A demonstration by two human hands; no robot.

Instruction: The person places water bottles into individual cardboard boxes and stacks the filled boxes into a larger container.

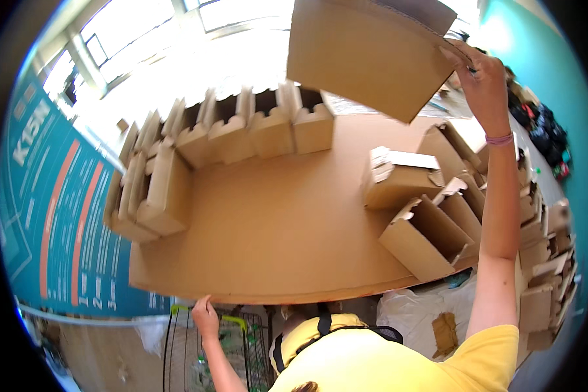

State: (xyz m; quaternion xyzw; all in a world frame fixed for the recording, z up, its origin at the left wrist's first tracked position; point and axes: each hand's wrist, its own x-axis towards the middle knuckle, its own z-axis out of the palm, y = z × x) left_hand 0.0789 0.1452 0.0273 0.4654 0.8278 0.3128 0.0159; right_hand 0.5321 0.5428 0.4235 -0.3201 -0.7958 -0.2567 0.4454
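Up high on the right, my right hand (482,81) grips the edge of a brown cardboard box (365,59), raised above the far side of the cardboard-covered table (268,228). My left hand (206,318) is low at the table's front edge, beside the wire cart (215,346) with its green trim. Its fingers are curled together; whether they pinch the edge or something else cannot be made out. An open-topped box (428,235) lies tilted at the table's right side, among several others. One box (401,175) there has a white upper face.
A curved row of upright open boxes (271,130) lines the table's left and far sides. To the left stands a teal printed panel (65,215). More cardboard boxes (545,287) are stacked at the right, with dark bags (548,134) farther back. Clear plastic (405,313) hangs below the table.
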